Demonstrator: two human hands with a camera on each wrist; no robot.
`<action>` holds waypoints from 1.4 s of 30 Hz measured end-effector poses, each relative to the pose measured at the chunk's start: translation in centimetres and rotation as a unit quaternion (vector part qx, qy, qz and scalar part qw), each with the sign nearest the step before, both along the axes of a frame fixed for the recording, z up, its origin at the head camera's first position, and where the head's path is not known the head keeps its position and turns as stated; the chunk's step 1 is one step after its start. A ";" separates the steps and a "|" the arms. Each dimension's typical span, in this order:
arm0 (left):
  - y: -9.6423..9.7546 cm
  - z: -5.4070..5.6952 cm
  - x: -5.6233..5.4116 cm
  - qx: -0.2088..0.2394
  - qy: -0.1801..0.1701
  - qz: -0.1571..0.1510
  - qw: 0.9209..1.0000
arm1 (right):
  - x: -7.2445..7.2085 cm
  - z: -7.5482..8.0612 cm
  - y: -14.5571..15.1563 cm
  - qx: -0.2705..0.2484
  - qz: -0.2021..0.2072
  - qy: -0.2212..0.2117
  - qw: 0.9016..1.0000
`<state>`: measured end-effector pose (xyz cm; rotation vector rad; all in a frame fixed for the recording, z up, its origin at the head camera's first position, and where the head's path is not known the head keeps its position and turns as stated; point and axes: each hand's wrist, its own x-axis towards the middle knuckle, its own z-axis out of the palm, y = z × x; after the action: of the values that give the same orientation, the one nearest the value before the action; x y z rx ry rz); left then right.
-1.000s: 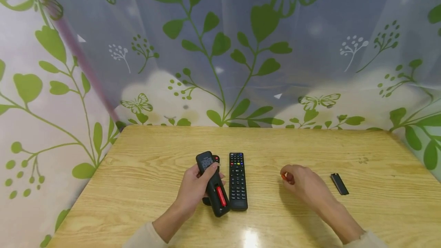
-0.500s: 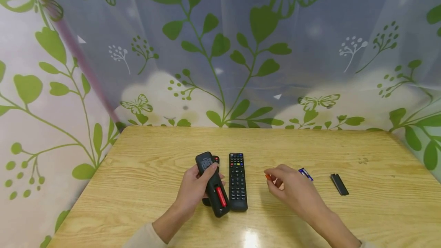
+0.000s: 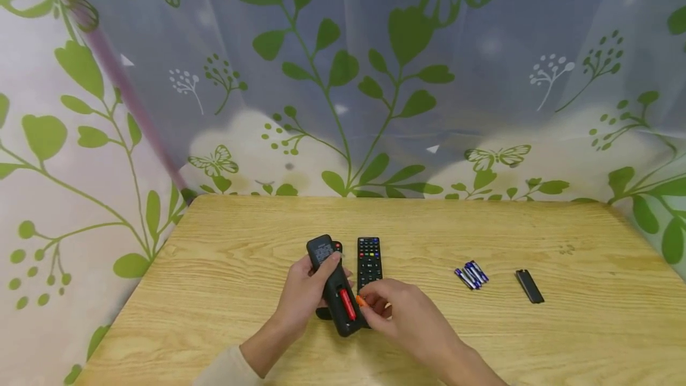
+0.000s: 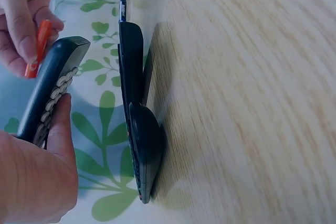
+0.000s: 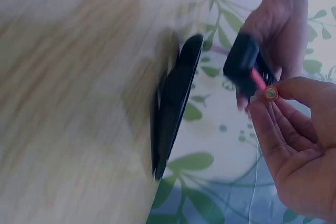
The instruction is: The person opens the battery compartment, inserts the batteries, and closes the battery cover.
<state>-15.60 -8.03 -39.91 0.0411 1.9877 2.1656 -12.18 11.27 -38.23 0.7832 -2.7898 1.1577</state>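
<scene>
My left hand (image 3: 302, 293) grips a black remote control (image 3: 321, 249), back side up, raised above the table. Its battery compartment is uncovered, and one red battery (image 3: 347, 304) lies in it. Between thumb and fingertips my right hand (image 3: 412, 320) pinches an orange battery (image 4: 39, 48), right beside the compartment. In the right wrist view the end of that orange battery faces the camera. Under the held remote another remote (image 3: 323, 313) lies mostly hidden. A third remote (image 3: 370, 261) rests keys up, its lower part covered by my right hand.
Several blue-and-silver batteries (image 3: 471, 275) lie together on the wooden table (image 3: 257, 225), right of the hands. Farther right is a black battery cover (image 3: 529, 286). A curtain with leaves and butterflies (image 3: 343, 76) hangs behind the table's back edge.
My right hand has moved left with the orange battery, from near the blue-and-silver batteries to the held remote, uncovering those batteries. My left hand and its remote have barely moved.
</scene>
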 end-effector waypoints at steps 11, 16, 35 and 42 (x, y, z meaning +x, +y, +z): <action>0.4 0.1 0.2 0.005 0.013 0.004 1.000 | 1.0 -0.9 -2.3 -0.004 0.003 0.121 0.993; 0.4 0.1 0.3 0.000 0.012 0.006 1.000 | 1.2 -1.1 -2.4 0.042 0.004 0.150 0.988; -0.1 0.2 0.4 0.033 -0.012 0.004 0.999 | 0.6 -1.1 -0.4 0.041 0.136 0.155 0.978; -0.1 0.5 0.7 0.044 -0.009 0.016 0.999 | 0.3 -2.1 -0.5 -0.032 0.095 0.182 0.978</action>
<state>-14.94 -8.14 -39.40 0.0034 1.8946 2.2656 -11.84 10.78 -40.28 1.1447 -2.4099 0.9974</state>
